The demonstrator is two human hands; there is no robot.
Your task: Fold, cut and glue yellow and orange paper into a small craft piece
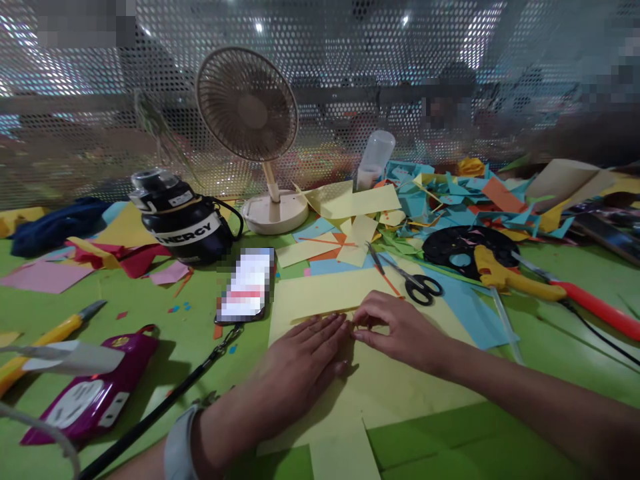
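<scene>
A pale yellow sheet of paper point(410, 393) lies in front of me on the green table. On it, a narrow folded paper strip point(340, 307) runs just beyond my fingers. My left hand point(310, 357) rests flat with its fingers stretched out, tips touching the strip's near edge. My right hand point(395, 327) is closed in a pinch at the strip, beside the left fingertips; what sits between thumb and finger is too small to make out. Black-handled scissors point(420, 287) lie on the sheet's far right part.
Behind stand a fan point(250, 107) and a black bottle point(185, 227). A phone point(245, 283) and purple power bank point(95, 383) lie left, near a yellow cutter point(60, 337). To the right are a yellow glue gun point(515, 277), a red-handled tool point(605, 310) and heaped paper scraps point(450, 193).
</scene>
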